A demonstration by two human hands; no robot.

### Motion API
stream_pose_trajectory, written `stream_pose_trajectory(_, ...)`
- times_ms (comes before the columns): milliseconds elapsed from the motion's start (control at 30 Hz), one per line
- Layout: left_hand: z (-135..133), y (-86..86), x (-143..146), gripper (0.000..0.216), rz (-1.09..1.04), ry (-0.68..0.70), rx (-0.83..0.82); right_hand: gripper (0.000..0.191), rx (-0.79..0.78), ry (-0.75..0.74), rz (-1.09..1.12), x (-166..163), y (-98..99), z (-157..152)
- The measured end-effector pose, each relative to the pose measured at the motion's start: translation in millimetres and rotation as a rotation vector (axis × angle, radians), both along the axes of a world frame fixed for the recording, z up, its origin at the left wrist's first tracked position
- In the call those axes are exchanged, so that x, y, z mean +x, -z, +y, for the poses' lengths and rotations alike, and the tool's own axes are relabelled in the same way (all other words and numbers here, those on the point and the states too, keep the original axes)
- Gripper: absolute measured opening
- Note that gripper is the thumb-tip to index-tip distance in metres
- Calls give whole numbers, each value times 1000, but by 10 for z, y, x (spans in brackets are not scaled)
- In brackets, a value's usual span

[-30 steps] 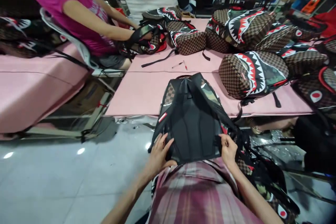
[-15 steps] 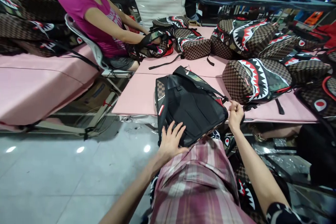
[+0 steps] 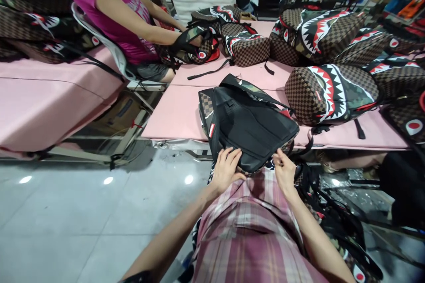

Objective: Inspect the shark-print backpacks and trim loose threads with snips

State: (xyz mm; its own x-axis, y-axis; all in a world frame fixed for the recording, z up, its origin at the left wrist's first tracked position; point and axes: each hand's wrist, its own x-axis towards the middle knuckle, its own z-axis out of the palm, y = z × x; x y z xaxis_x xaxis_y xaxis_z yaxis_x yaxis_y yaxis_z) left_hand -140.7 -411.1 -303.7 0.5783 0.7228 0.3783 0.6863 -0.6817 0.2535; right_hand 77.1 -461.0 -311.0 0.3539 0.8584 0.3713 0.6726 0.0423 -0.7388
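A backpack [image 3: 247,124] lies back-side up at the near edge of the pink table [image 3: 175,115], its black padded panel and camouflage straps facing me. My left hand [image 3: 226,169] rests on its near left corner with the fingers laid over the edge. Pinching the backpack's near right edge is my right hand [image 3: 284,170], its fingers closed on the fabric. A dark strap hangs down beside that hand. My plaid shirt fills the bottom of the view.
Several checkered shark-mouth backpacks [image 3: 328,90] crowd the table's right and far side. A person in a pink top [image 3: 116,17] sits at the far left handling another backpack [image 3: 195,46]. More bags lie on the floor [image 3: 335,221] to my right. Grey tiled floor [image 3: 83,212] spreads to the left.
The backpack has been turned and pulled nearer. My right hand came back from the strap at the right to the bag's near edge; my left hand slid to the near left corner.
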Motion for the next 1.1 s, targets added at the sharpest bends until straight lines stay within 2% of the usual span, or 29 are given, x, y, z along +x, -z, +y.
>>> stream_pose_trajectory(133, 24, -90, 146, 76, -41, -14, -33, 36, -25, -225, -306, -193, -7, -191)
stream_pose_trajectory(233, 10, -119, 168, 71, -39, -36, -51, 34, -9, -231, -413, -305, -42, -263)
stream_pose_trajectory(333, -2, -118, 157, 70, -38, -58, -46, 20, -15, -265, -374, -212, -159, -165)
stream_pose_trajectory(500, 33, -145, 145, 72, -28, -47, -26, 24, -54, -395, -221, 73, -342, 30)
stream_pose_trajectory(633, -18, -226, 243, 68, 46, -58, -48, 21, -28, -328, -257, 11, -312, 5)
stream_pose_trajectory(800, -186, -294, 515, 71, 75, -247, -37, 17, 23, -263, -252, -155, -248, -70)
stream_pose_trajectory(867, -194, -315, 585, 69, 37, -269, -28, 17, 51, -224, -247, -127, -277, -42)
stream_pose_trajectory(967, -131, -367, 570, 61, -8, -250, -1, 20, 20, -154, -288, 79, -393, 108)
stream_pose_trajectory(1100, -39, -409, 356, 57, 18, -210, -3, 17, -62, 16, -311, 632, -579, 517)
